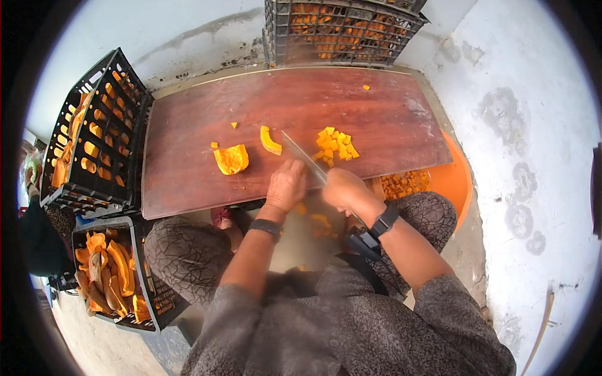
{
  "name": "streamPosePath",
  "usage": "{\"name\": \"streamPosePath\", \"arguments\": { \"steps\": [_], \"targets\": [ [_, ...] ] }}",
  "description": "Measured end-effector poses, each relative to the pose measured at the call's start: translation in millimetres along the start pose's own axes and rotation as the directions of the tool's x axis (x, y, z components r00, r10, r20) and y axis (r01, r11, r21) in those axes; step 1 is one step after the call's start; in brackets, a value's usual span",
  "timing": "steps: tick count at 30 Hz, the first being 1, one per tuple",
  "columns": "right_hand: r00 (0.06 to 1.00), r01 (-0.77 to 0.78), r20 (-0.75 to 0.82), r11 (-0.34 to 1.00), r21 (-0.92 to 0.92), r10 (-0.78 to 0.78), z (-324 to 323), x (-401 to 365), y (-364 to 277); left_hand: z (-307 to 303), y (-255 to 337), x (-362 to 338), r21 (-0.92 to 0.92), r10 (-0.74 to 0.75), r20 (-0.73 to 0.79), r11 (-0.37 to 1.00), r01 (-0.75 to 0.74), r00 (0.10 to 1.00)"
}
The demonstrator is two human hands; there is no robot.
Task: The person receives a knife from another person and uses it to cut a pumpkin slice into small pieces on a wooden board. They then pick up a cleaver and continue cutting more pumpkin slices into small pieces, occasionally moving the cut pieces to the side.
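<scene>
My right hand (348, 191) is wrapped round the handle of a knife (303, 152), whose long blade slants up and left over the front of the board. My left hand (287, 185) is closed close beside the blade at the board's front edge; what its fingers hold, if anything, is hidden. Just beyond the blade tip lies a curved slice of orange pumpkin (270, 141). A larger pumpkin chunk (231, 160) rests farther left. To the right of the blade is a small heap of pumpkin cubes (337, 145).
The reddish-brown board (188, 131) spans in front of me. Black crates of pumpkin stand at the back (342, 31), left (103, 147) and lower left (153, 276). An orange tub (461, 182) with diced pumpkin sits under the board's right end. A white wall (527, 125) borders the right.
</scene>
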State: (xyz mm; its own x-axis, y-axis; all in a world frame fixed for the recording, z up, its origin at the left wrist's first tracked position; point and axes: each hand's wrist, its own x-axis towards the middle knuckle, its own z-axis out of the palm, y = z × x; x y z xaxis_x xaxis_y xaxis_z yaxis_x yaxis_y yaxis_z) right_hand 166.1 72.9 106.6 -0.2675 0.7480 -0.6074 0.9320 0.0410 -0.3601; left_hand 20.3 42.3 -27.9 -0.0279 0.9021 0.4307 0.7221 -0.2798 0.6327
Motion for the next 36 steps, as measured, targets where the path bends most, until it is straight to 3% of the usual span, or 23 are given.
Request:
{"name": "streamPosePath", "arguments": {
  "steps": [2,9,11,12,14,21,24,27,29,33,36],
  "targets": [
    [1.0,-0.016,0.005,0.995,-0.095,0.016,-2,2,-7,2,0,0,0.0,-0.046,-0.015,0.999,0.046,0.999],
    [0.999,0.028,-0.039,0.999,-0.027,-0.029,9,8,-7,4,-5,-2,0.003,-0.033,-0.011,0.999,0.033,0.999],
    [0.998,-0.014,-0.055,0.987,0.159,0.023,14,13,4,3,0,-2,0.01,-0.064,-0.018,0.998,0.064,0.998],
    [0.998,-0.008,-0.062,0.988,0.153,0.018,15,11,6,4,-1,-2,0.01,-0.061,-0.027,0.998,0.061,0.998],
    [0.991,0.007,-0.123,0.915,0.403,0.047,20,8,12,6,-5,-6,0.004,-0.086,-0.015,0.996,0.086,0.996],
    [0.985,0.089,-0.174,0.886,0.455,-0.009,17,10,24,1,1,-7,-0.016,-0.045,-0.014,0.999,0.045,0.999],
    [0.976,0.048,-0.209,0.871,0.488,0.063,10,-1,17,5,-1,-3,-0.1,-0.03,-0.077,0.995,0.022,0.997],
    [0.99,0.069,-0.144,0.891,0.448,-0.005,10,-7,21,2,-8,3,-0.159,-0.037,-0.176,0.987,0.008,0.984],
    [0.995,0.087,-0.085,0.89,0.447,-0.055,16,-12,22,-7,-13,4,-0.215,-0.182,-0.246,0.968,0.129,0.952],
    [0.996,0.081,-0.001,0.913,0.4,-0.088,27,-7,31,-26,-21,13,-0.053,-0.122,-0.435,0.993,0.11,0.892],
    [0.999,0.051,-0.022,0.925,0.376,-0.046,27,-3,39,-31,-25,20,0.043,-0.098,-0.357,0.992,0.121,0.929]
  ]
}}
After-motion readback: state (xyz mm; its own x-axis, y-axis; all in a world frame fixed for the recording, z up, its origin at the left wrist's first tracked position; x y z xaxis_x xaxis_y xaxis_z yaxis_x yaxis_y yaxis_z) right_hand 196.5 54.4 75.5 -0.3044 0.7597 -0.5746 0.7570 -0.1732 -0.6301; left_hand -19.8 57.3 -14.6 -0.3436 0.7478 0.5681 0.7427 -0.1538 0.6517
